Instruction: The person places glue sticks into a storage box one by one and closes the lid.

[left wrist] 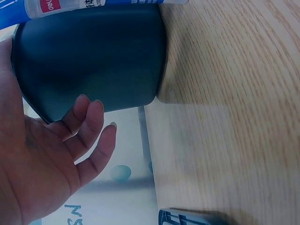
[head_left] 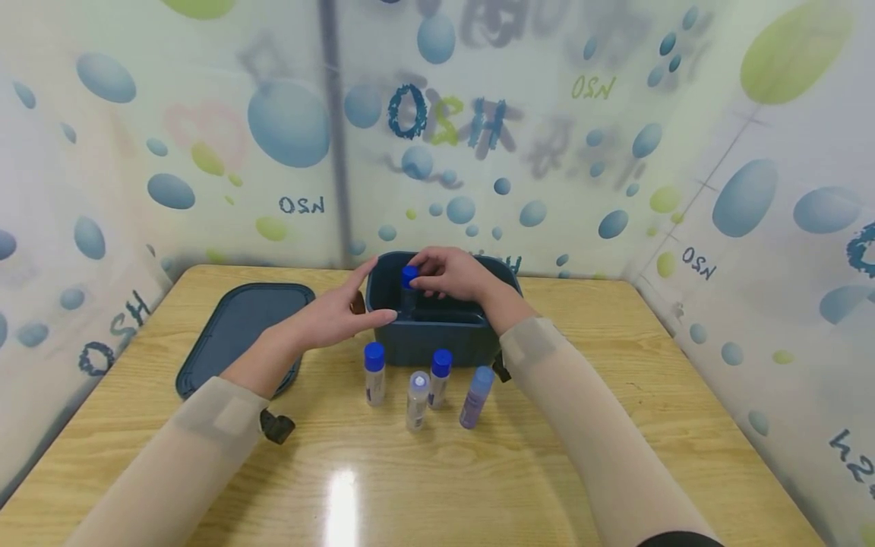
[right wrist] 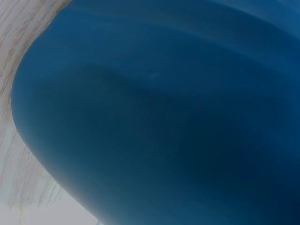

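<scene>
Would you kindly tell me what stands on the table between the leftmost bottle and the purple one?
In the head view, a pale-topped bottle and a blue-capped bottle stand there.

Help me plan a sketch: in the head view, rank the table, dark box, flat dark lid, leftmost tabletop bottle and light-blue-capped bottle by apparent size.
1. table
2. dark box, partly hidden
3. flat dark lid, partly hidden
4. leftmost tabletop bottle and light-blue-capped bottle: too alike to rank

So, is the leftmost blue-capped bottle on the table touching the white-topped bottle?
Apart: the head view shows a strip of bare wooden table between the leftmost blue-capped bottle and the white-topped bottle.
</scene>
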A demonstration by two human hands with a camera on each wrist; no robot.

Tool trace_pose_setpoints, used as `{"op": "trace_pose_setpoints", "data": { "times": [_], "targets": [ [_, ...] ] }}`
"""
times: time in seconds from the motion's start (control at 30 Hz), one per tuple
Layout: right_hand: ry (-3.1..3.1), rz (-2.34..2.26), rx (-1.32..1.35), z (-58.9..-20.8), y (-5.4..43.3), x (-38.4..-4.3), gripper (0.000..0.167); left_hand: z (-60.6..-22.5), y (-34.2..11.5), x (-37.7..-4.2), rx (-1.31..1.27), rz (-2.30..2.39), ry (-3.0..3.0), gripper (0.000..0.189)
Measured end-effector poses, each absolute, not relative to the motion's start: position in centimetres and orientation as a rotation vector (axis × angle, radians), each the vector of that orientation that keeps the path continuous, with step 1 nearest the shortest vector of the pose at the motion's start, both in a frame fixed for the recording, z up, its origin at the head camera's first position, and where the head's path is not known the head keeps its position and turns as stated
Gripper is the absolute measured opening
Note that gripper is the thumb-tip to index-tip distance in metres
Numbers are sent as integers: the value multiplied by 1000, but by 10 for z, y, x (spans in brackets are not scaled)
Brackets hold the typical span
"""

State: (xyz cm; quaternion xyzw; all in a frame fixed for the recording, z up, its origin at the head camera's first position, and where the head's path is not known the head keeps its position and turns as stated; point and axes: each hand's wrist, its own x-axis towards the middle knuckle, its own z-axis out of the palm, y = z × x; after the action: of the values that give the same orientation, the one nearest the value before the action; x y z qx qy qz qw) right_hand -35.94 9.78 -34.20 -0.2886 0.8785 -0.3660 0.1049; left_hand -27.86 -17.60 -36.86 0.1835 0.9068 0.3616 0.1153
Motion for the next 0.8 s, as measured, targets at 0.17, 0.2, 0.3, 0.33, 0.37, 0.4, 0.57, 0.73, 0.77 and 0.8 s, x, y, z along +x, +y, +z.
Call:
{"op": "trace_pose_setpoints", "data": {
  "times": [0.17, 0.2, 0.3, 0.33, 0.37, 0.4, 0.57, 0.73, 0.77, 0.8],
  "targets": [
    [2594, -1105, -838, -343, 100, -360, 35, -367, -176, -278, 533, 1053, 2651, 114],
    [2597, -1111, -836, -343, 101, -361, 35, -367, -176, -278, 533, 1051, 2650, 114],
    [2598, -1130, -826, -342, 102, -362, 34, -367, -176, -278, 534, 1051, 2653, 115],
    [2595, -1135, -824, -342, 103, -362, 34, -367, -176, -278, 534, 1049, 2655, 115],
    [2592, -1138, -825, -341, 103, -362, 34, -367, -176, -278, 533, 1048, 2658, 114],
    [2589, -1140, -823, -341, 103, -362, 34, -367, -176, -278, 532, 1045, 2661, 114],
    [2582, -1147, -809, -339, 106, -363, 36, -368, -176, -279, 538, 1039, 2668, 113],
    [2576, -1183, -800, -339, 109, -365, 38, -369, -176, -280, 547, 1051, 2663, 112],
    [2579, -1191, -796, -339, 110, -365, 38, -369, -175, -280, 548, 1054, 2662, 112],
    [2585, -1197, -790, -339, 110, -366, 38, -370, -175, -280, 549, 1057, 2659, 112]
  ]
}}
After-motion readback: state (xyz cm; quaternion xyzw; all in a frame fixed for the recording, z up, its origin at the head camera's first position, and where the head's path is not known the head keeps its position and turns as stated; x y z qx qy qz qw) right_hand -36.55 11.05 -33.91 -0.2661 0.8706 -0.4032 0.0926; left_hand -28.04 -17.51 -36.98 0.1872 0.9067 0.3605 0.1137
